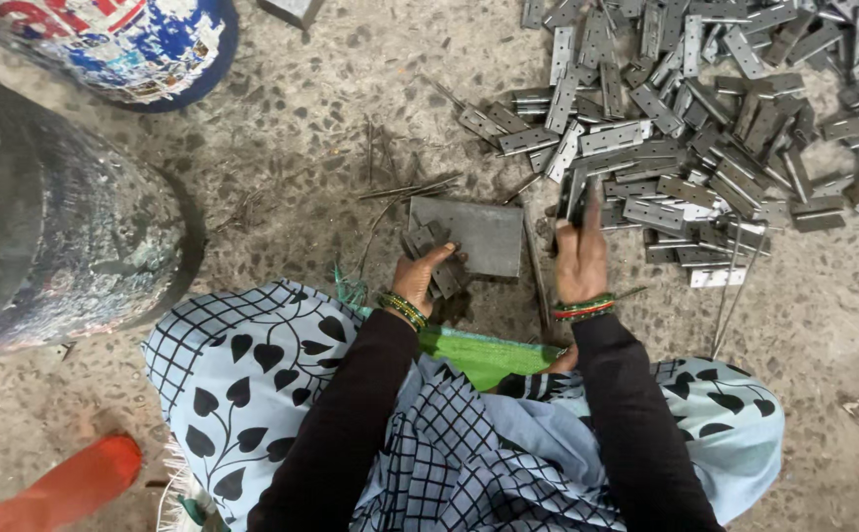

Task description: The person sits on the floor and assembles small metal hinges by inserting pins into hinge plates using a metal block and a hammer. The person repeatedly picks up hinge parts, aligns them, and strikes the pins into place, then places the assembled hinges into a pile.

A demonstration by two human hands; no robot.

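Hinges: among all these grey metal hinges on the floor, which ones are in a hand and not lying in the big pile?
The few dark hinges gripped in the left hand, beside the flat grey block.

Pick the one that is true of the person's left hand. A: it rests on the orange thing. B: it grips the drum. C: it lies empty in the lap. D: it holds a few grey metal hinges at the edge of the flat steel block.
D: the left hand grips a few hinges against the near-left corner of the flat steel block, while the right hand reaches into the hinge pile.
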